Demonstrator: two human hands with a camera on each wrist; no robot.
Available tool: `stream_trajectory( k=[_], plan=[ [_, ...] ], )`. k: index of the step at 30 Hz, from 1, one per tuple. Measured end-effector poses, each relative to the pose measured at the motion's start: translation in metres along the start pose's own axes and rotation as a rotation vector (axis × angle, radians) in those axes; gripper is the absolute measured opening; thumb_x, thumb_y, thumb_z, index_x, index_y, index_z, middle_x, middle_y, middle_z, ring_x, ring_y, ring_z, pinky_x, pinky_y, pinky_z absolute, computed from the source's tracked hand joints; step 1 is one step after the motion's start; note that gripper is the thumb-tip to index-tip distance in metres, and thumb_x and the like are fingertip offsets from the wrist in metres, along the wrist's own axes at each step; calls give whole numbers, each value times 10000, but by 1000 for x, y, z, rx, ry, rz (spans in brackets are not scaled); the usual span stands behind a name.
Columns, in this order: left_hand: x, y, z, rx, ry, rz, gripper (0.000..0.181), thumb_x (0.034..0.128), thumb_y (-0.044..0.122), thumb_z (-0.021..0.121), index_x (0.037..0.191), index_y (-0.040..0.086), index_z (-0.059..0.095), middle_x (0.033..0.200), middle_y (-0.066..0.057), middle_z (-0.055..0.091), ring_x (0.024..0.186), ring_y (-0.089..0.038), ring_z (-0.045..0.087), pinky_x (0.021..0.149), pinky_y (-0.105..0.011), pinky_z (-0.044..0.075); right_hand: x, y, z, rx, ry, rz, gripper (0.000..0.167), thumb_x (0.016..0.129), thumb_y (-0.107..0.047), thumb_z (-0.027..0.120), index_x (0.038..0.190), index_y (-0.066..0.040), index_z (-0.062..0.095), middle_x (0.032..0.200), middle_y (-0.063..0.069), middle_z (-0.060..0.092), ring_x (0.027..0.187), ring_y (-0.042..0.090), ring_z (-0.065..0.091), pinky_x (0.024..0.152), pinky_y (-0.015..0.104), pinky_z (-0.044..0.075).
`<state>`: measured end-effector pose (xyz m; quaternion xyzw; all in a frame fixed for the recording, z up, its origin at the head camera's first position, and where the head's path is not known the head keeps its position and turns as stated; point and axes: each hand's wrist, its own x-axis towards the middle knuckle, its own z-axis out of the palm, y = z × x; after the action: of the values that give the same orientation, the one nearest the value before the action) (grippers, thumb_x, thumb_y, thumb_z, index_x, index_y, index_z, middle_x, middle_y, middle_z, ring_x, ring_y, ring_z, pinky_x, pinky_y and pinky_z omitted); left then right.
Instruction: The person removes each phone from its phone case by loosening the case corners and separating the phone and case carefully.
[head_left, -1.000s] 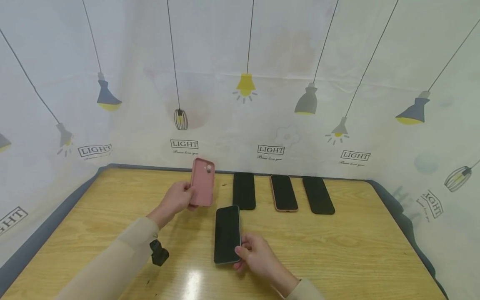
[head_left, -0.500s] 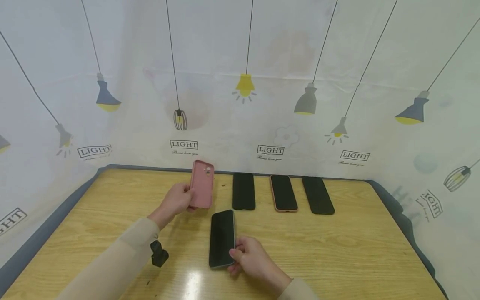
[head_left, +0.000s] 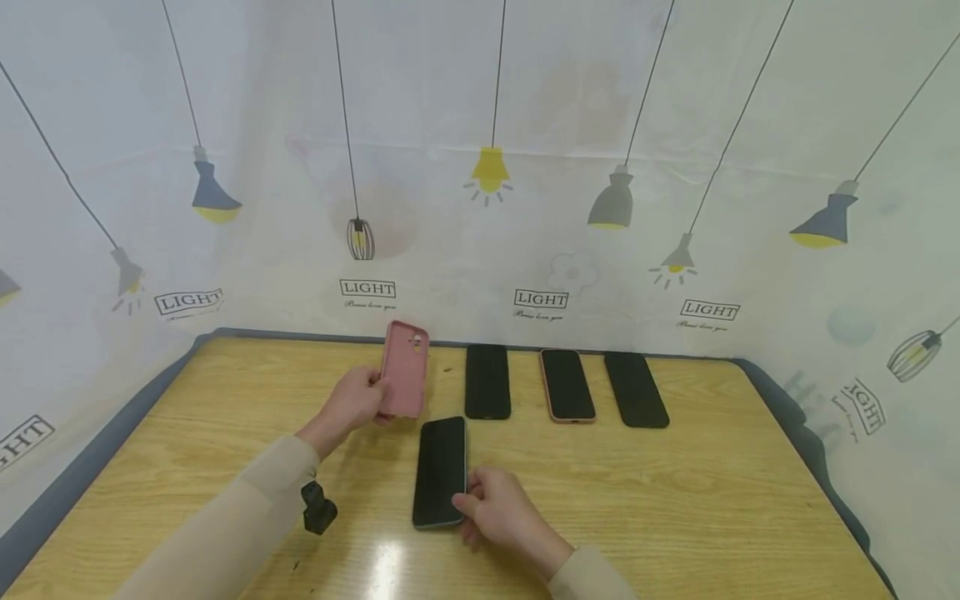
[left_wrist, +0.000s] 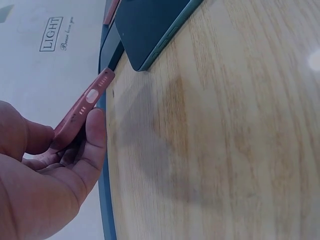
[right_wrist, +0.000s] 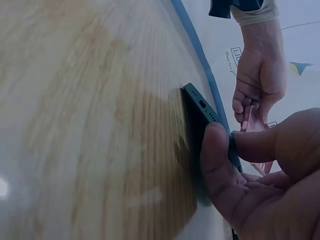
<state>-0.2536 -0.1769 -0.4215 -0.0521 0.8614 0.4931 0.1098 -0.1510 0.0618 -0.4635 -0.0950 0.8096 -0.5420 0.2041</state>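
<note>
In the head view my left hand (head_left: 355, 397) grips the lower left edge of a pink phone case (head_left: 406, 371), its hollow inside facing me. The left wrist view shows the port cutout at the end of the case (left_wrist: 89, 97), with thumb and fingers on either side. My right hand (head_left: 506, 510) pinches the lower right edge of a phone (head_left: 440, 471), black screen up. From the right wrist view, the green-edged phone (right_wrist: 202, 104) is tilted, with its left side near the table. Case and phone are apart, the case farther back.
Three phones lie in a row at the back of the wooden table (head_left: 720, 500): a black one (head_left: 487, 382), a pink-edged one (head_left: 567, 385) and another black one (head_left: 637, 390). A white printed curtain (head_left: 450, 242) hangs behind. A black wrist device (head_left: 318, 507) sits under the left sleeve.
My right hand has shifted the phone left and slightly tilted it. The left hand with the pink case has dipped a little. The row of phones stays put.
</note>
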Motion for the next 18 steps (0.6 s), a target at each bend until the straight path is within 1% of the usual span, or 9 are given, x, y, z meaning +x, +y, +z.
stream_trajectory(
  k=[2, 5, 8, 13, 18],
  plan=[
    [1, 0, 0, 2, -1, -1, 308, 1103, 111, 391, 1174, -118, 585, 1080, -266, 664, 809, -246, 712, 722, -360, 625, 1, 0, 0, -64, 18, -1, 103, 989, -40, 666, 958, 21, 590, 636, 68, 656, 497, 163, 630, 470, 305, 537],
    [2, -1, 0, 6, 0, -5, 314, 1107, 118, 392, 1182, -115, 588, 1082, -262, 667, 812, -245, 712, 720, -358, 625, 1, 0, 1, -143, 37, 4, 118, 983, -67, 688, 948, 2, 598, 602, 38, 626, 472, 129, 586, 459, 264, 476],
    [3, -2, 0, 14, 0, -10, 314, 1108, 125, 391, 1190, -108, 585, 1088, -255, 665, 819, -239, 710, 727, -355, 624, 2, 0, 1, -213, 50, -3, 146, 976, -80, 701, 895, -27, 591, 566, 13, 602, 450, 102, 550, 453, 239, 421],
    [4, -2, -1, 20, -3, -10, 317, 1107, 130, 391, 1206, -105, 580, 1085, -251, 668, 816, -231, 711, 735, -356, 624, 3, 0, 2, -307, 75, -39, 227, 955, -65, 712, 795, -59, 551, 514, -26, 555, 416, 64, 497, 432, 215, 397],
    [4, -1, 0, 15, -5, -10, 314, 1106, 129, 394, 1199, -103, 584, 1087, -252, 667, 818, -235, 710, 738, -361, 625, 4, -3, 3, -388, 93, -35, 269, 943, -78, 727, 745, -69, 546, 504, -27, 535, 448, 88, 489, 467, 230, 398]
  ],
)
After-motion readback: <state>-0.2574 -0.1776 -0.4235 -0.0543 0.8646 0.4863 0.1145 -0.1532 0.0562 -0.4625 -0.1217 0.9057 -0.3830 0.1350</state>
